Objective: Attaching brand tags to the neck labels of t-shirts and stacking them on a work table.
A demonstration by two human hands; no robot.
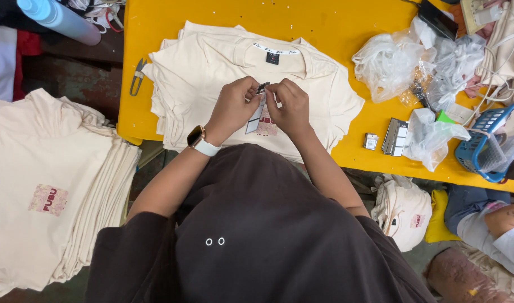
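Cream shirt stack (212, 67) under tag (257, 115), pinched by left hand (231, 106) and right hand (293, 109) fingers; snips (137, 76) nearby.

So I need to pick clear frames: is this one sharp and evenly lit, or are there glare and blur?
Head view: even, soft light, mostly sharp; hands cast faint shadows on the cream shirt stack; clear plastic bags look glary; edges bend slightly.
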